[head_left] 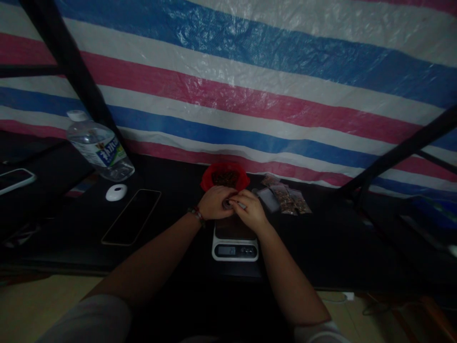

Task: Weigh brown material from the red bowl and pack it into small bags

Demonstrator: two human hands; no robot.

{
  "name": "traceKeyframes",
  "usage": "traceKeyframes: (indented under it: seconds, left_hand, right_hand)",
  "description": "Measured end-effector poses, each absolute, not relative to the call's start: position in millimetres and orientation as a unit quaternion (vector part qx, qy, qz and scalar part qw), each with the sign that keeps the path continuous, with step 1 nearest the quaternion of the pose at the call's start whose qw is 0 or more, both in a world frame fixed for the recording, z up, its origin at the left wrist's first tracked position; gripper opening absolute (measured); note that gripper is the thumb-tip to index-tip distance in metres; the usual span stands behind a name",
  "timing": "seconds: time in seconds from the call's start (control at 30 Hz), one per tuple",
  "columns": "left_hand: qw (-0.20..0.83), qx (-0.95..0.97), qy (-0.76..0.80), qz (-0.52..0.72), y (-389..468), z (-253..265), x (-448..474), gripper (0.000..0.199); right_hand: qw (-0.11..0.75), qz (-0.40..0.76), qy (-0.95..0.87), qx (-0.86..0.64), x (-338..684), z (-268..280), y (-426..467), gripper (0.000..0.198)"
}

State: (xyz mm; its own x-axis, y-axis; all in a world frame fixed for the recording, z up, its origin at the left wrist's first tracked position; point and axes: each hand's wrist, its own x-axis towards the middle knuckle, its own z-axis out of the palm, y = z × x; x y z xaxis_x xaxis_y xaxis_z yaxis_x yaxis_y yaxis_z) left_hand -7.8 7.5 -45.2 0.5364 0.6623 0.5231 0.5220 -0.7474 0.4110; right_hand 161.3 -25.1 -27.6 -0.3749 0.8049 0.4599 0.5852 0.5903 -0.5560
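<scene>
Both my hands meet above a small white kitchen scale (234, 248) on the dark table. My left hand (213, 203) is curled around a small object that I cannot make out. My right hand (250, 211) pinches a thin pale item against it, perhaps a small clear bag. Just beyond my hands sits a red bowl (208, 178) filled with dark brown bits. To the right of my hands lie several small clear bags (285, 197), some filled with the brown bits.
A plastic water bottle (98, 147) leans at the left, with a white cap-like disc (116, 192) beside it. A dark phone (131, 216) lies flat left of the scale, another phone (14, 180) at the far left edge. Black frame bars (396, 157) cross the striped tarp behind.
</scene>
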Motion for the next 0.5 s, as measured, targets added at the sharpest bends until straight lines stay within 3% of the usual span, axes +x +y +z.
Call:
traceKeyframes:
  seconds: [0.23, 0.37, 0.5]
  left_hand:
    - [0.127, 0.851, 0.347, 0.373, 9.5, -50.0, -13.1, 0.066]
    - [0.195, 0.828, 0.294, 0.437, 13.5, -55.8, -17.9, 0.094]
    - [0.245, 0.827, 0.236, 0.447, 15.2, -57.5, -19.3, 0.088]
  right_hand:
    - [0.353, 0.141, -0.838, -0.391, 161.4, -23.1, -28.3, 0.010]
    - [0.444, 0.072, -0.789, -0.418, 174.5, -19.1, -26.9, 0.015]
    - [0.428, 0.068, -0.822, -0.370, 187.2, -15.1, -26.9, 0.016]
